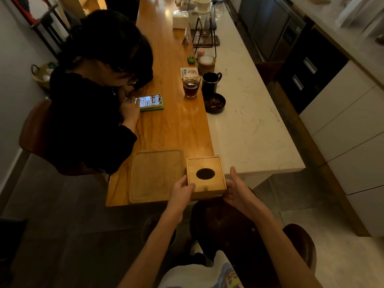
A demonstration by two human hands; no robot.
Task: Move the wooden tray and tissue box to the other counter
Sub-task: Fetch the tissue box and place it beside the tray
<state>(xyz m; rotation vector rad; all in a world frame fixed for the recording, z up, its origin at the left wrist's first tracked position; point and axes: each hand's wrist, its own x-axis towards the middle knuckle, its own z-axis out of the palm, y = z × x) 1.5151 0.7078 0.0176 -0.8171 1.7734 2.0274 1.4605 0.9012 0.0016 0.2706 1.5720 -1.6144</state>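
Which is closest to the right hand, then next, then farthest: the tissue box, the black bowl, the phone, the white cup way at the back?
1. Tissue box, beside the right hand.
2. Black bowl, mid-counter.
3. Phone, left of the bowl, slightly farther.
4. White cup, far end.

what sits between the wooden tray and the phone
Nothing: in the head view only bare wooden counter lies between the wooden tray and the phone.

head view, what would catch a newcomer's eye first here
The wooden tissue box with its dark oval hole, at the counter's near end, between the left hand and right hand. Just left of it lies the empty wooden tray; farther back a seated person bends over a lit phone.
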